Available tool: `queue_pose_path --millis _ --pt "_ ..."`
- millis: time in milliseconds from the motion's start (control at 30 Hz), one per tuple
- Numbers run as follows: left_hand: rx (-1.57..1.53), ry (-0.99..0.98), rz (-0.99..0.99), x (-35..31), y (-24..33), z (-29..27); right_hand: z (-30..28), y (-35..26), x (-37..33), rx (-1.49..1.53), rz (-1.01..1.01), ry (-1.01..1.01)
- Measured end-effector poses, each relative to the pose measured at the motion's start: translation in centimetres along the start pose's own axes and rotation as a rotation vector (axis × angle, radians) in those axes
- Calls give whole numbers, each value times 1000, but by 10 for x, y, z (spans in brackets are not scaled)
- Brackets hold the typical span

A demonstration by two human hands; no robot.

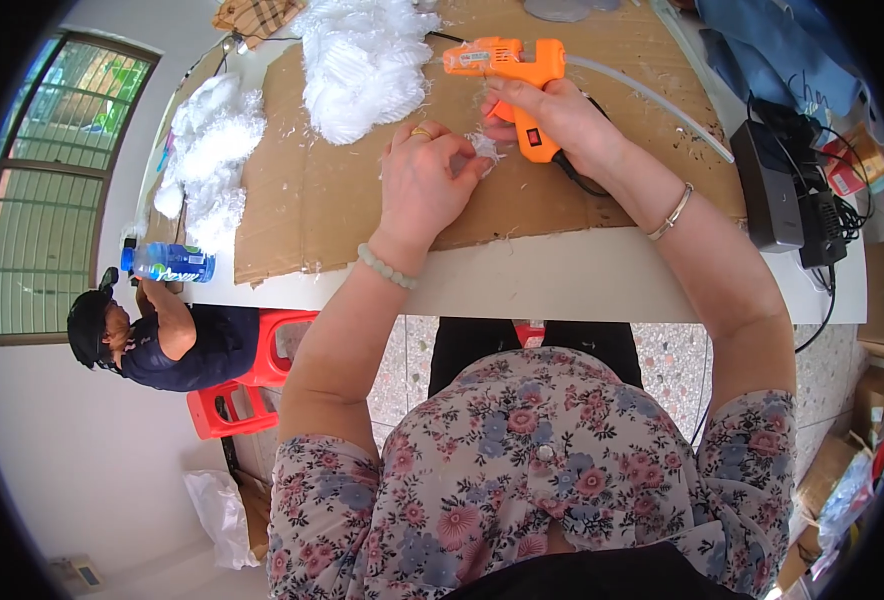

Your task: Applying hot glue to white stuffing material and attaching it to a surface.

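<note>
My right hand (569,112) is wrapped round the handle of an orange hot glue gun (530,70). The gun's nozzle points left, and a clear glue stick (652,97) runs out of its back to the right. Just left of it, my left hand (429,178) is closed in a pinch, thumb and forefinger at a small white fluffy tuft (485,147). Both hands are over a flat cardboard sheet (312,215) strewn with white shreds. Beyond my left hand lies a big heap of white fluffy strands (357,75).
More white fluff (217,135) lies left of the cardboard. A blue-labelled bottle (174,264) is at the white table's (522,280) left end, near a seated person (187,345). Black power adapters and cables (820,225) sit at the right, beside blue cloth (792,55).
</note>
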State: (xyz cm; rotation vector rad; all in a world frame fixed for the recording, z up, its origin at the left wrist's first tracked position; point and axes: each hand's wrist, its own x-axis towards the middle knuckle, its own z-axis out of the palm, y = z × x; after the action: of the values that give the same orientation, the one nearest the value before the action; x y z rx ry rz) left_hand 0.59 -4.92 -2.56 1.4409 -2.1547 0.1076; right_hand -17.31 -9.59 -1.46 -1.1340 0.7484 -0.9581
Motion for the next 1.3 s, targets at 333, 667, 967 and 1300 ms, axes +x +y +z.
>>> queue_pose_path --millis 333,667,967,1300 --pt "-21 -4 -30 1 -6 1 -4 -23 -10 -79 -150 146" --pt "-45 57 -31 -2 -7 4 17 1 -7 -53 3 81" --pt "-241 18 -103 7 -23 6 20 -1 -6 -70 78 73" --pt "-316 1 -176 5 -27 5 9 3 2 -77 -48 150"
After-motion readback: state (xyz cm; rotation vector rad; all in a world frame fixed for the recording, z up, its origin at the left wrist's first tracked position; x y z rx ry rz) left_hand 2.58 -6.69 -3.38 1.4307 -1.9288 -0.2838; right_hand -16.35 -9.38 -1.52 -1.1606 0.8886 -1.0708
